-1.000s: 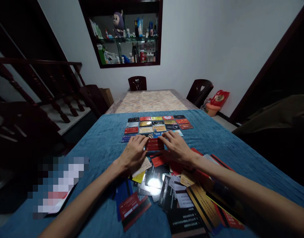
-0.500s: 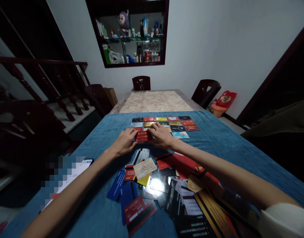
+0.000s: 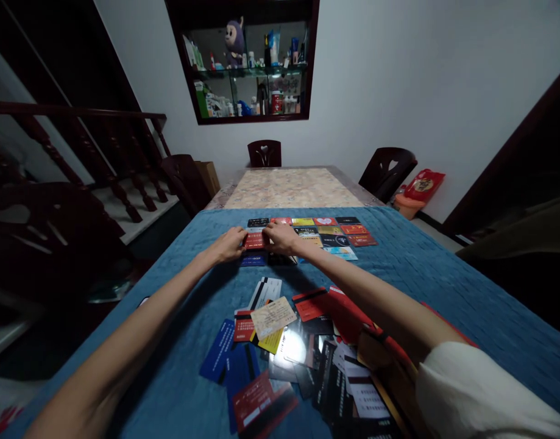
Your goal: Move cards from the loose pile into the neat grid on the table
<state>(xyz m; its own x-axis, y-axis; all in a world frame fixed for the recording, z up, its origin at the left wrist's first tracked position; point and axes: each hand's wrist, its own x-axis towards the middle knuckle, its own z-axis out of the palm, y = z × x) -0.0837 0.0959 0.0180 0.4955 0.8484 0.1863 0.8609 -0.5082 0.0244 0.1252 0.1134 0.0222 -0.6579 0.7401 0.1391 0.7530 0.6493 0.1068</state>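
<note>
A red card [image 3: 253, 240] is held by its two short sides between my hands, at the left part of a grid of cards. My left hand [image 3: 229, 244] has its fingertips on the card's left side, and my right hand [image 3: 282, 238] pinches the right side. Just in front of it lie a blue card [image 3: 253, 260] and a dark card [image 3: 282, 260]. My right hand hides part of the grid, where a black card [image 3: 334, 241] and a light blue card [image 3: 341, 253] show. Nearer me spreads a loose, overlapping pile with a beige card [image 3: 273, 317] on top.
A blue cloth [image 3: 170, 341] covers the near part of the table, with a patterned tabletop [image 3: 289, 186] beyond. Dark wooden chairs [image 3: 264, 153] stand around it. A red bag [image 3: 423, 184] sits in an orange bin [image 3: 407, 206] at the right.
Both hands have moved away from me and slightly left with the red card. The blue and dark cards in the grid's nearest row now show. The view has shifted a little.
</note>
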